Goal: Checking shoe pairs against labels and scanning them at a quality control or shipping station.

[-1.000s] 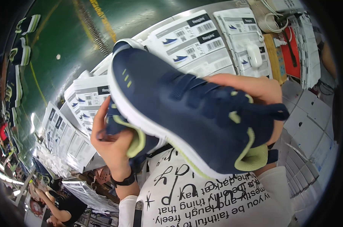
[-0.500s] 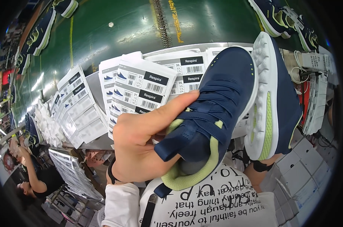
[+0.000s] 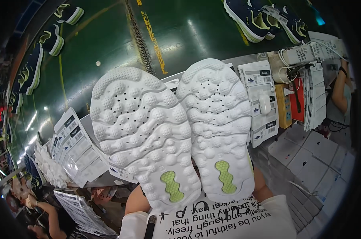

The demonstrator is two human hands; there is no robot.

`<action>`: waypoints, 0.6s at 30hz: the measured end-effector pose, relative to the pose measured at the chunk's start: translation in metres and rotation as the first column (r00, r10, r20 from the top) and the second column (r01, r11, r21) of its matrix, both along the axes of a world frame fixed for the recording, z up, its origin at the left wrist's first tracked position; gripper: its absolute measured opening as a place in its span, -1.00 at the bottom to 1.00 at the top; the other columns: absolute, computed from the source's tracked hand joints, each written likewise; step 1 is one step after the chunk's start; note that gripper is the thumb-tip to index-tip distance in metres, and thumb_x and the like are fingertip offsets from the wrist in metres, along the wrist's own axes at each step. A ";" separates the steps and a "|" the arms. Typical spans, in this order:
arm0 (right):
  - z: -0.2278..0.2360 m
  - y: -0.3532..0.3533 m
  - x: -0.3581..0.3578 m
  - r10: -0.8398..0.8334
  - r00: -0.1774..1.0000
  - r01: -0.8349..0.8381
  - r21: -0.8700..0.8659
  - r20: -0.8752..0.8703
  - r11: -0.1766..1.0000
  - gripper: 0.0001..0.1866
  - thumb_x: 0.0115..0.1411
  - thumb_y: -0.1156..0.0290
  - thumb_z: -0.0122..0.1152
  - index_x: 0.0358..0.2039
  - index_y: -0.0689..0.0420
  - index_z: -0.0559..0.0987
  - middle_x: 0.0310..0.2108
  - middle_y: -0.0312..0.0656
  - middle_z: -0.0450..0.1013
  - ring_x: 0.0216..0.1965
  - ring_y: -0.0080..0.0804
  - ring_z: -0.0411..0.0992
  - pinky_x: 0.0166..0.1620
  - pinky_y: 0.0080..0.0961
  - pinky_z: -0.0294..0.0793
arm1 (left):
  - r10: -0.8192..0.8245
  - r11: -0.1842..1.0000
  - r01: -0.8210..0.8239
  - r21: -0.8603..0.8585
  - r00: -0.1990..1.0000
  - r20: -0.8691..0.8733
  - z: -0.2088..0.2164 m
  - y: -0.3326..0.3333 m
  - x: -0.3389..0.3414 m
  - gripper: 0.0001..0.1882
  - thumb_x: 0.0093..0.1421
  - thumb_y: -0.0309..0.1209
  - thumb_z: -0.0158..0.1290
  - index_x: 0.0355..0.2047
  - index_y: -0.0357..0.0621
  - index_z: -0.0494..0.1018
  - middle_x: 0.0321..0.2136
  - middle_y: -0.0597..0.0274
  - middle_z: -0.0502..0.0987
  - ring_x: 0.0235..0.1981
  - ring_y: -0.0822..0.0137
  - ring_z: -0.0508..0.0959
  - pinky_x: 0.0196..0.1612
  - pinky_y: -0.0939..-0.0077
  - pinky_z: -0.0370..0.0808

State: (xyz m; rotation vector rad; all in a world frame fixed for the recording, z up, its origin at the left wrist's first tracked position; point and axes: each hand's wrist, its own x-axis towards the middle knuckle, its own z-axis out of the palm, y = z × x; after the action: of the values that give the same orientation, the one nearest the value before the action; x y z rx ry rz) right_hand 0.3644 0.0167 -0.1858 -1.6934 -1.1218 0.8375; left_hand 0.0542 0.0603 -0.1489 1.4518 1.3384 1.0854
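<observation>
Compared with the view half a second earlier, where one navy shoe showed its upper and the other its side, both shoes now present their outsoles to the camera. The left white knobbed rubber sole with a lime-green heel insert (image 3: 144,135) and the right matching white sole (image 3: 217,127) sit side by side, touching along their inner edges, raised above the grey worktop (image 3: 254,59).

Orientation: each long axis runs roughly vertically in the picture, toes up and away from the person, heels down near the chest. The left sole leans slightly leftward at the toe.

The left hand (image 3: 136,201) and right hand (image 3: 262,187) sit behind the heels, mostly hidden; the fingers probably clamp the shoes, but this cannot be confirmed.

White printed box labels (image 3: 262,99) lie on the worktop beyond.
</observation>
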 end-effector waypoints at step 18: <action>0.015 0.069 -0.083 0.219 0.969 -0.239 -0.216 -0.115 0.947 -0.53 -0.09 0.66 0.15 -0.07 0.31 0.42 -0.29 -0.08 0.49 -0.31 -0.33 0.50 -0.20 -0.54 0.49 | -0.134 0.954 0.112 -0.277 0.989 -0.062 -0.011 0.031 -0.030 -0.39 0.00 -0.59 0.06 0.13 -0.29 0.26 -0.07 -0.10 0.48 -0.15 0.22 0.56 -0.07 0.53 0.42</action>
State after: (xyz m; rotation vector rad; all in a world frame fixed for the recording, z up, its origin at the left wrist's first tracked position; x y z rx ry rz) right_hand 0.2813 0.0852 -0.1708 -1.7107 -1.2136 1.2177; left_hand 0.0246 0.0910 -0.1596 1.3640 1.3741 0.7357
